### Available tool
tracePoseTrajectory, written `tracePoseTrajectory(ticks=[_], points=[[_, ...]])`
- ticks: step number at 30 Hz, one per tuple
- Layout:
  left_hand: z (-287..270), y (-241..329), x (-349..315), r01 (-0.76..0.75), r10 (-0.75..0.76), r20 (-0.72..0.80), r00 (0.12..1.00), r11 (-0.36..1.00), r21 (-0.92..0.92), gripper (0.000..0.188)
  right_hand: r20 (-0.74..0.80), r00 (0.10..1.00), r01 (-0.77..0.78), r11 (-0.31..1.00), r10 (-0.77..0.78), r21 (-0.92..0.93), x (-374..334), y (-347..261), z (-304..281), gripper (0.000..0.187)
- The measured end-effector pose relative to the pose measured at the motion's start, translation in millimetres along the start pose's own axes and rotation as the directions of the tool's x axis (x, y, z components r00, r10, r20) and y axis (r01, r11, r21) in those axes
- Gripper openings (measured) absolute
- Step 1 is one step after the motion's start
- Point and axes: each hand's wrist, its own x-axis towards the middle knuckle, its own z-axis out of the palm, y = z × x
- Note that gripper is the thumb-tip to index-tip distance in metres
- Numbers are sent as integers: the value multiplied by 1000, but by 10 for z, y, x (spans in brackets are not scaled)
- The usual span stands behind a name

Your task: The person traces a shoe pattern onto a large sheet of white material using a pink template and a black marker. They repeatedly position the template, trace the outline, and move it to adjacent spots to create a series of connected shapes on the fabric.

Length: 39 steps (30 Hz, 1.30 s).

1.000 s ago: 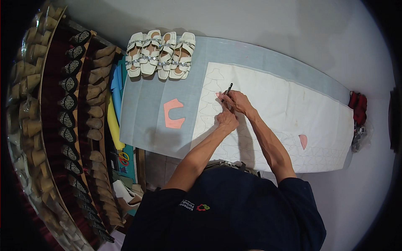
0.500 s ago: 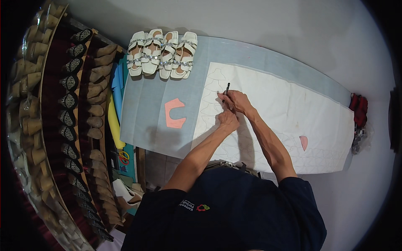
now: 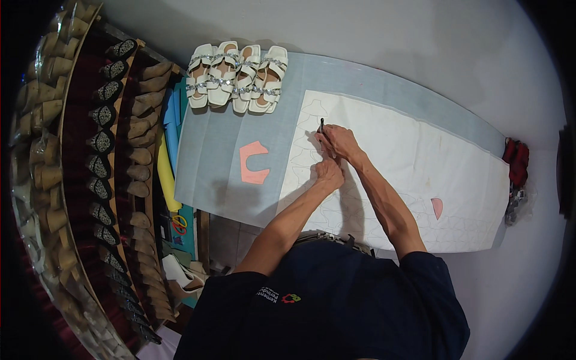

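One dark pen [image 3: 322, 124] is grasped in the right hand [image 3: 339, 143] over one white sheet [image 3: 396, 144], near its left edge; the left hand [image 3: 329, 173] is rested just nearer – whether anything is gripped there cannot be told. Four white sandals [image 3: 246, 78] and one C-shaped pink piece [image 3: 246, 162] are set on the grey table cover [image 3: 207, 162], one pink half-moon [image 3: 437, 209] on the sheet. Open room is offered rightward.

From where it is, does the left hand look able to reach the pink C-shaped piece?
Probably yes: the left hand rests over the white sheet, and the pink C-shaped piece lies flat to its left, with nothing standing between them.
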Motion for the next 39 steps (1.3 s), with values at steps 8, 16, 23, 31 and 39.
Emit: tracePoseTrajectory(ticks=[8,16,23,31,39], points=[[-119,-12,-65,-40,39,-119,992,999,-5,55,-22,999,-44,996,46,76,111,-13,32,43],[-296,-76,-82,-46,44,-43,998,998,-44,70,-111,991,-48,979,71,197,115,2,77,35],[-462,-98,-189,-88,82,-68,994,991,-105,52,-77,983,-137,947,166,292,39,44,35,32],[-435,-198,-174,-123,112,-129,985,990,-75,66,-30,983,-167,958,179,232,-170,122,-193,40],[-460,-170,-176,-131,125,-91,988,989,-61,60,-120,975,-120,897,187,425,-137,143,-19,38]])
